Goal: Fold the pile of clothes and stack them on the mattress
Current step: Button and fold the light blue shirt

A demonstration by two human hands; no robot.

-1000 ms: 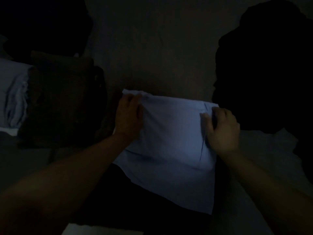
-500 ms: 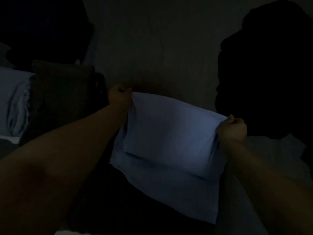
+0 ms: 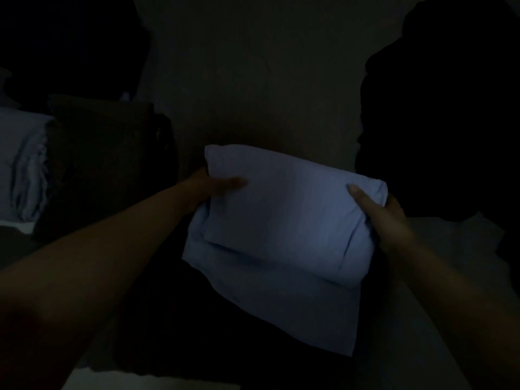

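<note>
1. Step in hand: a fold on one garment. The pale blue cloth (image 3: pixel 284 229) lies at the centre of the mattress (image 3: pixel 253 80), its far part doubled toward the person over the near part. A single flat layer shows at the near edge.
2. Left hand (image 3: pixel 213 187): grip closed on the cloth's left edge, thumb on top, fingers hidden under the fold.
3. Right hand (image 3: pixel 385 212): grip closed on the cloth's right edge, thumb on top, the rest tucked beneath.
4. Judgement: the fold is partway done. The next move likely calls for bringing the doubled part down over the near flap, or lifting the whole bundle; both hands would need to keep the side edges level so the layers do not slip.
5. Left of the cloth, near but apart: a dark folded stack (image 3: pixel 107 164), and beyond it a pale blue folded item (image 3: pixel 25 161). Probably the finished stack.
6. Right of the cloth: a large dark mass (image 3: pixel 439 114), perhaps the unfolded pile; too dark to tell.
7. Open room: bare mattress lies beyond the cloth's far edge. The left route to the stack looks unobstructed. Lighting very poor; the near foreground cannot be read.
</note>
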